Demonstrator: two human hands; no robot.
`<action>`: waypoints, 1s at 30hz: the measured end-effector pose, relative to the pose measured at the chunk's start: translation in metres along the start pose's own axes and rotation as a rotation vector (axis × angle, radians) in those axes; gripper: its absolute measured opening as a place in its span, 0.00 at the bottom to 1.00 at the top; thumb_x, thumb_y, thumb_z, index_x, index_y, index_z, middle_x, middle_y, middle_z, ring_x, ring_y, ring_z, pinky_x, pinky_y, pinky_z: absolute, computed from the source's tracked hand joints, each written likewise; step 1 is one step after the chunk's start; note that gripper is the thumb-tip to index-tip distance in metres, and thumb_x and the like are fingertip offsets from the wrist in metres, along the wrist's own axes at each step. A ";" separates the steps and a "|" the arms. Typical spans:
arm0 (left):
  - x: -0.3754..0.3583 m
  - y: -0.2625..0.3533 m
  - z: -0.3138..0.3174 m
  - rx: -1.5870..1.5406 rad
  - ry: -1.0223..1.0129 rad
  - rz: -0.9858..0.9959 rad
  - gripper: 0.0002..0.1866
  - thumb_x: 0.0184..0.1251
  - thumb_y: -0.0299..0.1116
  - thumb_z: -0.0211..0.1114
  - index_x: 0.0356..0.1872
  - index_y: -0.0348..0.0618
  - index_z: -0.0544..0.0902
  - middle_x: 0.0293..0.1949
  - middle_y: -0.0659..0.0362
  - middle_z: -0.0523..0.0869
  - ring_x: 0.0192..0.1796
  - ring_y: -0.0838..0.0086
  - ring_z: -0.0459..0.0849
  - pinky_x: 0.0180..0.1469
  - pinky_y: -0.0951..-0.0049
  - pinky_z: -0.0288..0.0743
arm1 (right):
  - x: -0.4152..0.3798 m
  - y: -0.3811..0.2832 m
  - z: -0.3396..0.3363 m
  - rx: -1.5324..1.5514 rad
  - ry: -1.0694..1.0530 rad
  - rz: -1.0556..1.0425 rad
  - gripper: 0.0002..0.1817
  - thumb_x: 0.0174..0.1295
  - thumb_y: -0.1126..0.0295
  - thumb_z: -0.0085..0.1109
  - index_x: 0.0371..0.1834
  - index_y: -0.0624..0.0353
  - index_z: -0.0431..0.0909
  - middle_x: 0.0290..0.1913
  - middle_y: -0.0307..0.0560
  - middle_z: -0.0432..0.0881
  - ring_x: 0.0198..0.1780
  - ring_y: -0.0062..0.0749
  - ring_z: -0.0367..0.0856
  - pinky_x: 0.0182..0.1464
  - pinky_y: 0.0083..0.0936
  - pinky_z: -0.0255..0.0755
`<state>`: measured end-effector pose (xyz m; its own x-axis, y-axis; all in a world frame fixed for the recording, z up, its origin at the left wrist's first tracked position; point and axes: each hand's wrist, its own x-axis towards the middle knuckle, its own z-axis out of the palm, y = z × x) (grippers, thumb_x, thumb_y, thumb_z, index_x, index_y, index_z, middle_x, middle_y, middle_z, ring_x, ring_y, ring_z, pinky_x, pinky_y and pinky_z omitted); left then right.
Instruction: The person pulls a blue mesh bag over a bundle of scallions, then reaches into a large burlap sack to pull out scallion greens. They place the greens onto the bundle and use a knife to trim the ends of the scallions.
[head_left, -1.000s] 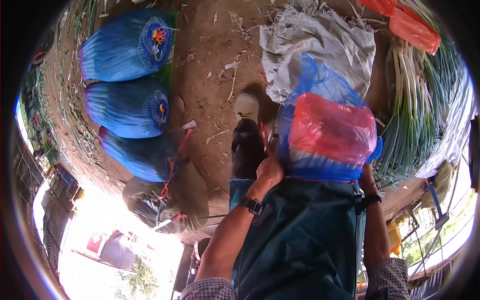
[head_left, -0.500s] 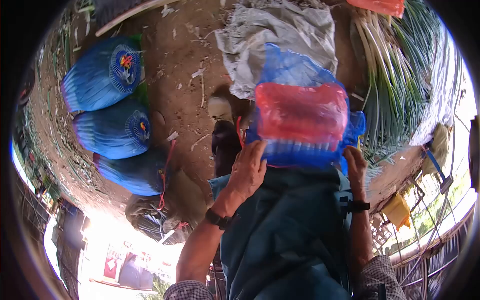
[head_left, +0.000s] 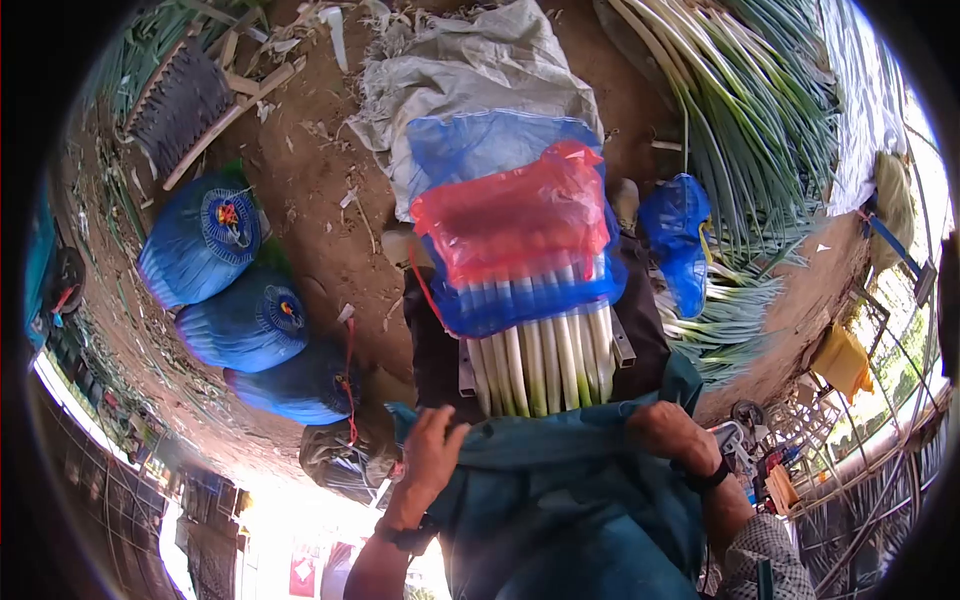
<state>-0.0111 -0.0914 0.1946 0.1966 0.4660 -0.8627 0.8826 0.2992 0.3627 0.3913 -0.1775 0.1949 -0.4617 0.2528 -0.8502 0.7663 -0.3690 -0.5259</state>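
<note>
A bundle of long white-stemmed scallions (head_left: 540, 365) lies in front of my lap between two metal bars (head_left: 466, 370). Its far part is inside a blue mesh bag (head_left: 530, 308), with red plastic (head_left: 525, 220) around the stems there. A teal apron (head_left: 560, 500) covers my lap, its upper edge crossing the near end of the bundle and hiding what lies beneath. At the left of that edge, my left hand (head_left: 432, 458) has its fingers bent onto the cloth. My right hand (head_left: 672, 435) is closed on the apron's right part.
Several filled blue mesh bags (head_left: 200, 235) lie on the dirt floor at left. A white woven sack (head_left: 480, 60) is spread ahead. Loose scallions (head_left: 740, 120) are heaped at right, near a crumpled blue mesh bag (head_left: 677, 240). A wooden frame (head_left: 190, 105) lies at far left.
Both hands have left the bagged bundle and moved back to the apron's edge. The bundle's near stems now show below the mesh. The view has shifted too.
</note>
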 end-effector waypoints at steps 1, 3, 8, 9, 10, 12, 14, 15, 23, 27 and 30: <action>0.016 -0.003 0.001 0.018 0.176 0.055 0.17 0.67 0.31 0.65 0.55 0.36 0.79 0.51 0.43 0.81 0.53 0.47 0.80 0.58 0.55 0.74 | 0.006 0.005 -0.012 0.088 0.150 -0.178 0.04 0.59 0.69 0.62 0.30 0.56 0.83 0.30 0.53 0.82 0.34 0.52 0.83 0.38 0.44 0.77; 0.058 0.005 -0.006 0.101 0.345 0.183 0.22 0.64 0.27 0.64 0.60 0.34 0.76 0.58 0.40 0.76 0.59 0.44 0.76 0.64 0.52 0.70 | 0.036 0.005 -0.058 0.212 0.580 -0.021 0.03 0.56 0.73 0.63 0.33 0.58 0.82 0.34 0.53 0.83 0.39 0.52 0.82 0.41 0.43 0.76; 0.168 -0.014 0.008 0.146 0.313 0.483 0.24 0.49 0.18 0.61 0.53 0.34 0.78 0.57 0.41 0.77 0.61 0.44 0.75 0.67 0.51 0.68 | 0.150 0.051 -0.104 -0.105 0.761 -0.121 0.29 0.51 0.79 0.61 0.61 0.63 0.72 0.59 0.59 0.78 0.63 0.55 0.74 0.66 0.42 0.67; 0.178 -0.019 0.012 0.127 0.315 0.494 0.23 0.47 0.18 0.60 0.50 0.34 0.79 0.56 0.42 0.78 0.61 0.45 0.75 0.67 0.51 0.68 | 0.169 0.061 -0.100 -0.112 0.728 -0.144 0.30 0.50 0.80 0.61 0.61 0.63 0.72 0.61 0.59 0.77 0.65 0.55 0.73 0.68 0.42 0.65; 0.183 -0.015 0.010 0.111 0.307 0.506 0.22 0.45 0.18 0.60 0.47 0.34 0.80 0.55 0.43 0.79 0.61 0.45 0.75 0.67 0.52 0.69 | 0.183 0.067 -0.092 -0.113 0.692 -0.161 0.31 0.49 0.80 0.61 0.62 0.64 0.71 0.62 0.59 0.76 0.66 0.54 0.72 0.70 0.42 0.64; 0.183 -0.018 0.011 -0.022 0.325 0.422 0.14 0.49 0.18 0.58 0.40 0.35 0.81 0.47 0.45 0.83 0.56 0.45 0.79 0.62 0.56 0.74 | 0.200 0.075 -0.077 0.111 0.803 -0.204 0.26 0.48 0.82 0.63 0.56 0.63 0.76 0.57 0.57 0.81 0.61 0.52 0.77 0.64 0.40 0.70; 0.181 -0.022 0.014 -0.214 0.236 0.213 0.14 0.49 0.18 0.57 0.40 0.37 0.82 0.44 0.45 0.84 0.54 0.45 0.81 0.58 0.58 0.76 | 0.204 0.085 -0.070 0.463 0.881 -0.207 0.23 0.49 0.83 0.63 0.53 0.62 0.79 0.53 0.55 0.84 0.57 0.47 0.82 0.59 0.35 0.74; 0.183 -0.026 0.017 -0.227 0.228 0.194 0.15 0.50 0.19 0.57 0.40 0.37 0.82 0.43 0.45 0.85 0.52 0.45 0.82 0.57 0.59 0.76 | 0.203 0.081 -0.073 0.706 0.868 -0.155 0.14 0.53 0.82 0.62 0.44 0.62 0.83 0.45 0.49 0.87 0.48 0.34 0.84 0.51 0.29 0.77; 0.171 -0.042 0.014 0.094 0.065 0.393 0.18 0.48 0.20 0.56 0.44 0.34 0.80 0.41 0.38 0.82 0.50 0.40 0.78 0.54 0.50 0.73 | 0.172 0.095 -0.072 0.262 0.526 -0.161 0.11 0.49 0.82 0.55 0.36 0.63 0.81 0.35 0.58 0.82 0.45 0.55 0.80 0.49 0.44 0.74; 0.170 -0.016 -0.007 0.279 0.071 0.413 0.23 0.46 0.17 0.58 0.48 0.36 0.81 0.47 0.39 0.81 0.55 0.43 0.76 0.61 0.49 0.71 | 0.157 0.071 -0.100 0.026 0.509 -0.208 0.17 0.47 0.81 0.56 0.43 0.60 0.80 0.37 0.55 0.81 0.47 0.53 0.79 0.54 0.42 0.70; 0.176 -0.027 -0.011 0.311 0.250 0.547 0.20 0.43 0.16 0.57 0.42 0.38 0.82 0.50 0.42 0.80 0.56 0.46 0.76 0.62 0.49 0.72 | 0.163 0.062 -0.102 -0.123 0.535 -0.233 0.20 0.45 0.81 0.59 0.45 0.57 0.79 0.36 0.52 0.79 0.45 0.52 0.78 0.52 0.41 0.69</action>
<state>-0.0051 -0.0083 0.0370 0.5784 0.6716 -0.4631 0.7733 -0.2707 0.5733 0.4088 -0.0683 0.0258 -0.3596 0.7419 -0.5660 0.7323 -0.1515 -0.6639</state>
